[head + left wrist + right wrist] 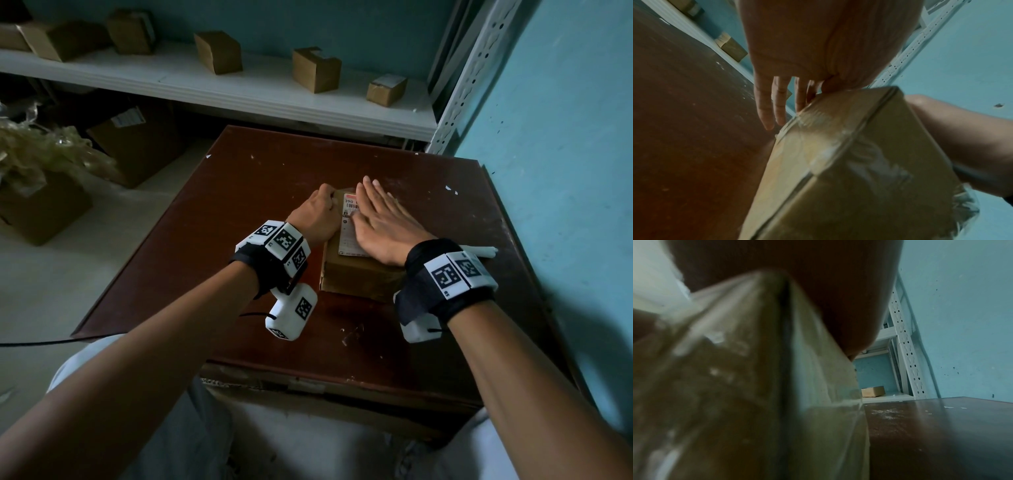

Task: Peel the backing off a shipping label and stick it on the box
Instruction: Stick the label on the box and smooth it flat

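Note:
A brown cardboard box [356,274] wrapped in clear tape sits on the dark wooden table [260,192]. A white shipping label [348,236] with a red band and barcode lies flat on the box top. My right hand [375,202] lies flat on the label with its fingers straight, covering the label's right part. My left hand [325,202] rests at the box's far left corner. In the left wrist view its fingers [766,110] run straight down the side of the box [859,162] to the table. A white rolled paper strip [479,250] lies on the table by my right wrist.
A white shelf [239,92] behind the table carries several small cartons. A teal wall [565,171] and a perforated metal upright [469,78] stand close on the right. Cartons [137,144] and crumpled plastic wrap [37,154] sit on the floor to the left.

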The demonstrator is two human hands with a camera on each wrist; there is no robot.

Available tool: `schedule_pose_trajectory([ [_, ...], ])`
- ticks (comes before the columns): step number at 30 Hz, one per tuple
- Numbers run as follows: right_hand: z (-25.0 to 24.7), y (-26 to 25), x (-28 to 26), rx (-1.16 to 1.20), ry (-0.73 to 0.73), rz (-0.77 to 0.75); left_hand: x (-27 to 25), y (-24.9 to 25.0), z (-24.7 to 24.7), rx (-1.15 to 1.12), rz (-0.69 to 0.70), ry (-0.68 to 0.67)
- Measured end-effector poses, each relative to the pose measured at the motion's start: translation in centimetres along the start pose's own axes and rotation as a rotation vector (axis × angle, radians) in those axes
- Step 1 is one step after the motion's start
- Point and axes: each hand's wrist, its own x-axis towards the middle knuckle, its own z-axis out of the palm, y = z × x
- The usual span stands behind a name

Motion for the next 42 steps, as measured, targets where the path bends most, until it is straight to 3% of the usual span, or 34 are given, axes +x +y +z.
schedule_pose_trajectory([
  [26,1.6,1.4,-1.7,-0.105,0.186,-0.025,1.0,-1.4,1.1,-0.025,0.106,0.037],
  [42,2.2,-0.3,-2.3,-0.208,0.215,-0.088,1.0,-1.3,0.9,-0.075,0.075,0.03],
])
